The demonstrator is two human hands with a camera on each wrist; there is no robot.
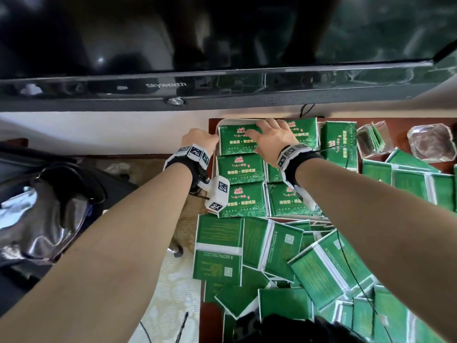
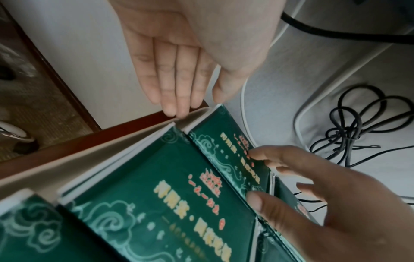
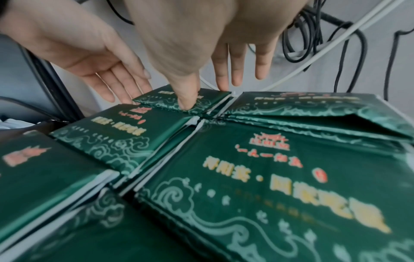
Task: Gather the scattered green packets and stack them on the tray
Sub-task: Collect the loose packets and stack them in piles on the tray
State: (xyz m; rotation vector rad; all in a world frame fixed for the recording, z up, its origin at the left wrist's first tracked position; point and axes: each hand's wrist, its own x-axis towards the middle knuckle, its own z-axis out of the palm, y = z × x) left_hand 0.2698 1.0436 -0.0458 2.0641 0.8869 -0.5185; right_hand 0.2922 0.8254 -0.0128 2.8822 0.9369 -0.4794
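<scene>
The green packets (image 1: 237,142) look like glossy foil or plastic film, smooth, with printed pattern. The tray (image 1: 220,125) is white, smooth, plastic-looking. The table (image 1: 395,134) at 3 o'clock of the tray is dark red polished wood. Two ashtrays (image 1: 431,142) seem clear glass. The television frame (image 1: 222,80) at 12 o'clock is glossy black plastic.

Head overhead; wrists close; all share tray (image 1: 217,131).
</scene>
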